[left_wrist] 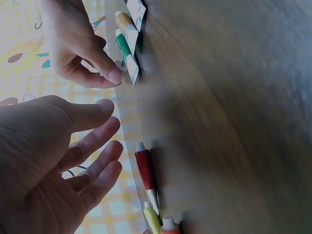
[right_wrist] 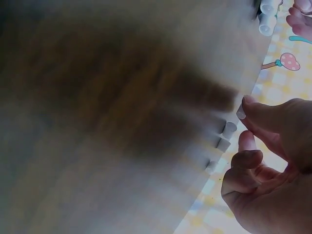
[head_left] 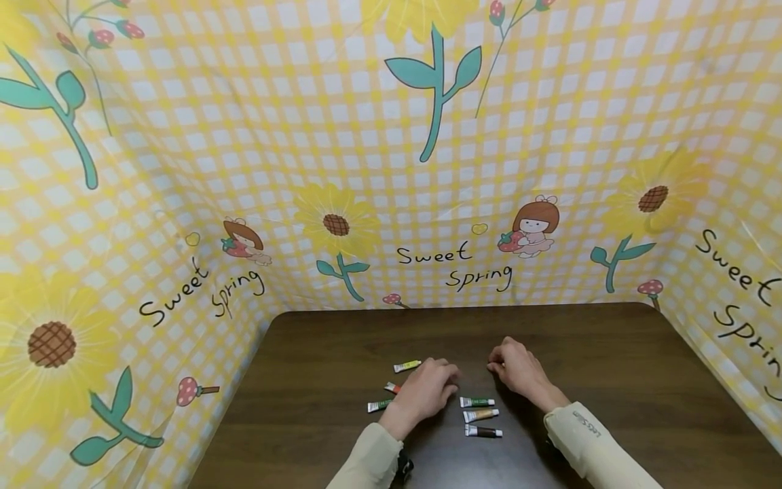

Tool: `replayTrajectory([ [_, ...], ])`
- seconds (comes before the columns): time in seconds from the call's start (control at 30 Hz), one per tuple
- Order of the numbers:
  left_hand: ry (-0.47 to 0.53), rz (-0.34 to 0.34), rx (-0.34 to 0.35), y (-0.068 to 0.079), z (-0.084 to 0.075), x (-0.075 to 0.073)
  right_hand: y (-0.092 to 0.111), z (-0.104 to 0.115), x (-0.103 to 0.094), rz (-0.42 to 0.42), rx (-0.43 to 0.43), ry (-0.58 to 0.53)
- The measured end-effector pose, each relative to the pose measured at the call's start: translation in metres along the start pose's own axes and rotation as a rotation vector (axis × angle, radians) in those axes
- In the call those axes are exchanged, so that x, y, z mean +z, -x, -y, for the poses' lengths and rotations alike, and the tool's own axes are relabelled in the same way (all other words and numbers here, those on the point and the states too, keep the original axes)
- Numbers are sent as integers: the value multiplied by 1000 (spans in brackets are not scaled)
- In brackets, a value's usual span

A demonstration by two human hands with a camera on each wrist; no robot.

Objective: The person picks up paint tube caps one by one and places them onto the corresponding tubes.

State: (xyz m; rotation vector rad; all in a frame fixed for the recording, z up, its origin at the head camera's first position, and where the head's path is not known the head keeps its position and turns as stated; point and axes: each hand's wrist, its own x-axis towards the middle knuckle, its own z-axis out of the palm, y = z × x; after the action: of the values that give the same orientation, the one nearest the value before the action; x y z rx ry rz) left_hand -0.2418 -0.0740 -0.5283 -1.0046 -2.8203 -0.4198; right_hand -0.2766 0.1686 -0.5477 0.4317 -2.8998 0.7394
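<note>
My left hand (head_left: 426,388) hovers over the left group of paint tubes, thumb and fingers apart, holding nothing visible. Around it lie a yellow tube (head_left: 406,366), an orange-red tube (head_left: 392,388) and a green tube (head_left: 379,406), the last two partly covered by the hand. A dark red tube (left_wrist: 145,168) shows near the fingers in the left wrist view. Loosely bent, the fingers of my right hand (head_left: 519,367) are held above the table with nothing visible in them. Nearest to it are a second green tube (head_left: 476,402), an ochre tube (head_left: 480,415) and a dark brown tube (head_left: 483,431), lying in a column.
The dark wooden table (head_left: 580,333) reaches back to a yellow checked cloth (head_left: 427,204), which hangs behind it and along both sides. In the wrist views much of the tabletop is blurred.
</note>
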Motion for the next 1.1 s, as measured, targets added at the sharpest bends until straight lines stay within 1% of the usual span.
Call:
replayTrajectory([
  [0.23,-61,-14,19,2,11,2,8,2,-2,0,2,-25],
  [0.37,-80,-4,5,5,15,2,16,2,-3,-2,2,-42],
  [0.5,-114,-3,-8,6,17,2,23,3,-4,-26,-7,-58],
  [0.77,-154,-17,2,7,21,-1,35,9,-13,-53,-71,-72],
  [0.97,-163,-13,5,7,25,-1,46,10,-21,-30,-123,-125],
  [1.1,-191,-12,12,7,28,-1,51,11,-25,-6,-153,-151],
])
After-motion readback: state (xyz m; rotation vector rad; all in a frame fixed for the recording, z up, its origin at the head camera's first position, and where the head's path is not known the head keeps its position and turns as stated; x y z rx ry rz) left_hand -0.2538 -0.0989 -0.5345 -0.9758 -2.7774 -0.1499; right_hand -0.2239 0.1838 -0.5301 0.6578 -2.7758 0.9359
